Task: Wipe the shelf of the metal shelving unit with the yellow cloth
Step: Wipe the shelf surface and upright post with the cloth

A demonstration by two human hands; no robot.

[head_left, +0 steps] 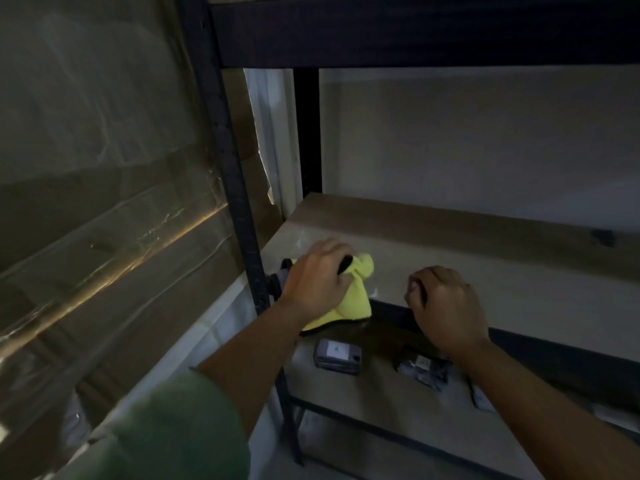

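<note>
The yellow cloth [353, 296] lies bunched at the front left corner of the light wooden shelf [485, 268] of the black metal shelving unit [239, 202]. My left hand [317, 278] presses down on the cloth and grips it; part of the cloth hangs over the shelf's front edge. A dark object shows under my left fingers, and I cannot tell what it is. My right hand [446, 310] rests on the dark front rail of the shelf, fingers curled over the edge. Whether it holds anything is unclear.
A lower shelf [381, 403] holds a small grey box [337, 355] with a white label and several grey wrapped packets [424, 370]. Plastic-wrapped cardboard [104, 202] stands left of the black upright. A dark mark [602, 237] sits at the shelf's far right. A beam [415, 29] crosses above.
</note>
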